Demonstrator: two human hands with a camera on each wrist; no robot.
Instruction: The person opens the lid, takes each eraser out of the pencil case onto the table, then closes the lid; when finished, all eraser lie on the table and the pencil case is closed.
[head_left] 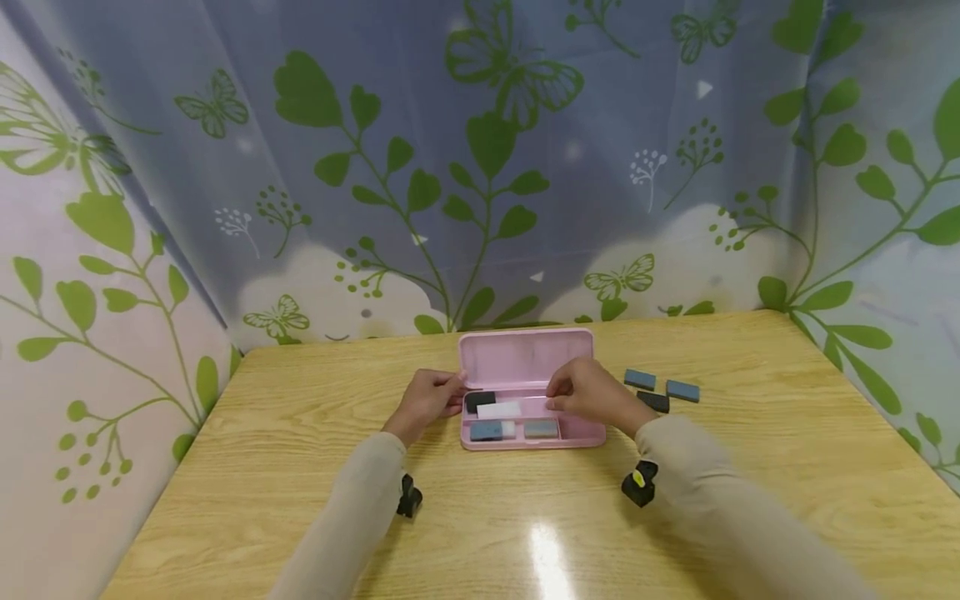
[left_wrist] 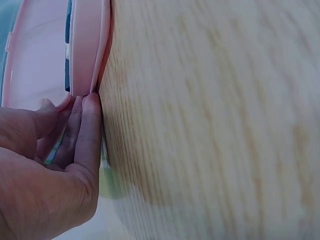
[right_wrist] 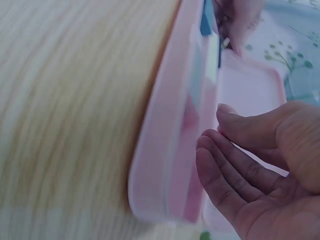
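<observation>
An open pink case lies on the table, its lid tipped back. My left hand holds the case's left end by the hinge, the thumb at the lid's edge and the fingers against the base. Over the case's right part is my right hand, fingers loosely curled; in the right wrist view nothing shows between its thumb and fingertips. Inside the case are a black block, a white piece, a blue block, a small white block and a greyish block.
Right of the case, two blue blocks and a black block lie on the wooden table. A leaf-printed curtain rises behind the table's back edge and along both sides.
</observation>
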